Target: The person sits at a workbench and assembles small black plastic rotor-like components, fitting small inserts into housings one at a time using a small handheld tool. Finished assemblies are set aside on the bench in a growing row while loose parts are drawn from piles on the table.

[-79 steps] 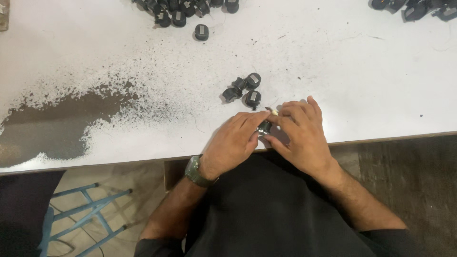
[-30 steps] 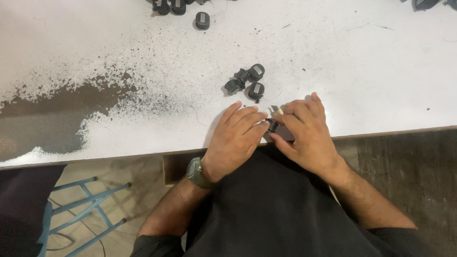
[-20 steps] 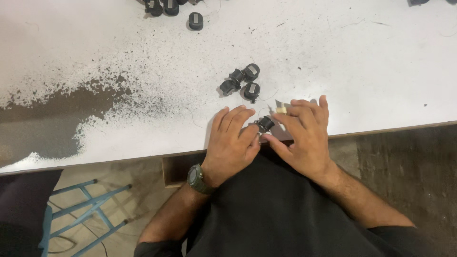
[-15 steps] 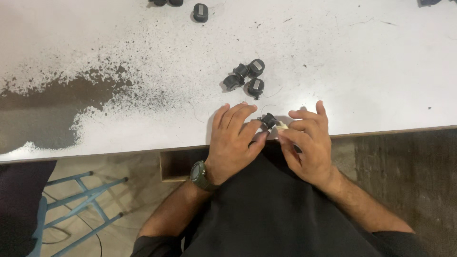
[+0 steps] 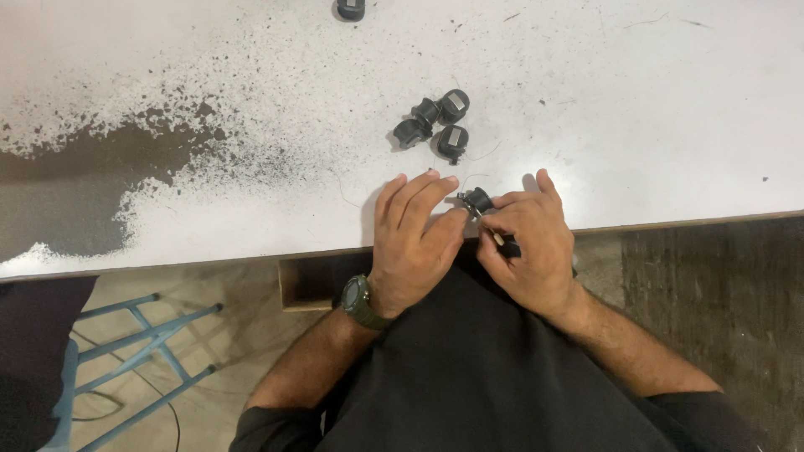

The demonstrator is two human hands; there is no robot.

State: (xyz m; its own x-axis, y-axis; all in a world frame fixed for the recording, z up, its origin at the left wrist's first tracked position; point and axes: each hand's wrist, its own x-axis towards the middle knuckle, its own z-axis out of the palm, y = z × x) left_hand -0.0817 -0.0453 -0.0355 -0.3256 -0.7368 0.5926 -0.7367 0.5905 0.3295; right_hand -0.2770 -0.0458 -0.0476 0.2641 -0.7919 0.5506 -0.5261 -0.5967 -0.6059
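White speckled surface (image 5: 636,109), worn dark at left: both hands' fingers (image 5: 431,201) pinch one small black plastic part (image 5: 477,199) at the near edge; it could slip off.

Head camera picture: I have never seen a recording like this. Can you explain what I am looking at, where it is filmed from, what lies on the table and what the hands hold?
There is no machine here. A camera worn on a person's head looks straight down at their own two bare hands at the near edge of a worn white table. The left hand, with a wristwatch, and the right hand meet around one small black part, pinched between their fingers. Just beyond lie three similar black parts in a cluster, and another black part at the top edge. A blue stool frame stands on the floor at lower left.
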